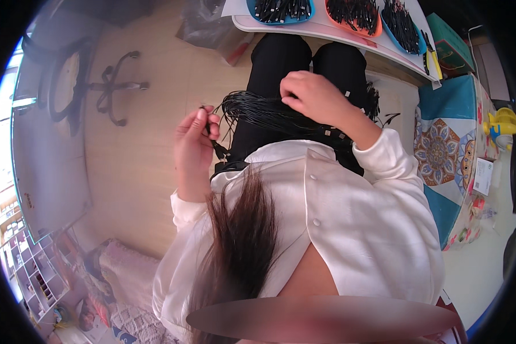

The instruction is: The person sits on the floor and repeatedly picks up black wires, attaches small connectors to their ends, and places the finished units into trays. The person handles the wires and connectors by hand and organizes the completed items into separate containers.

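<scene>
Pinches a cable end point(203, 108) between fingertips of the left hand point(195, 133); curls the right hand point(315, 97) over black cables point(258, 109) strung between both sets of fingers, cannot tell whether clamped. Probably best to draw gently.

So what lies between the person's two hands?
A bundle of thin black cables, lying across the lap of the black trousers; the head view shows it.
</scene>
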A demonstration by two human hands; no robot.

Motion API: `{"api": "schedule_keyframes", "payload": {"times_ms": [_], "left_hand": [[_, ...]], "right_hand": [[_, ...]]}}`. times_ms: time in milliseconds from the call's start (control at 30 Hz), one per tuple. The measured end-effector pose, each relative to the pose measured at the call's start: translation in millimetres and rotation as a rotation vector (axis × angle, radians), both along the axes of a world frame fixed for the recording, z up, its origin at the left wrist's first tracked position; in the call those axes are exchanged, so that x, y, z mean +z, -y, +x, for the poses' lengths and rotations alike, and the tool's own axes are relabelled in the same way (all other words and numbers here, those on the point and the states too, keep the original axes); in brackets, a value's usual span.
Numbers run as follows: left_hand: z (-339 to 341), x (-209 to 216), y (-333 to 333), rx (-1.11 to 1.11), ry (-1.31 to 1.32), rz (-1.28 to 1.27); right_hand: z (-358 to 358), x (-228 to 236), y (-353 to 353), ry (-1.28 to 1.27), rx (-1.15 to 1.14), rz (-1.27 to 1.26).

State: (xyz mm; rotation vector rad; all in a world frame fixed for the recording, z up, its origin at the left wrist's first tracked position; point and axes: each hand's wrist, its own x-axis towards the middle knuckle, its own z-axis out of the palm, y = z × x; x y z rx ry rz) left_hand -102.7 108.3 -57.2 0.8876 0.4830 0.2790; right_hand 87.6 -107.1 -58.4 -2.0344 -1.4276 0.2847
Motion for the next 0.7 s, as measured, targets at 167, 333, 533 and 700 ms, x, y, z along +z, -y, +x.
{"api": "schedule_keyframes", "payload": {"times_ms": [167,333,533,700], "left_hand": [[18,14,32,-0.021,0.042,-0.05],[51,31,38,-0.027,0.251,-0.052],[27,38,42,-0.286,0.147,-0.067],[39,39,59,-0.162,0.105,-0.11]], "right_hand": [[-26,74,37,-0.118,-0.051,0.047],[-71,78,53,0.195,0.079,0.104],[-67,92,84,-0.144,-0.369,0.293],[-81,77,71,0.102,-0.002,0.246]]}}
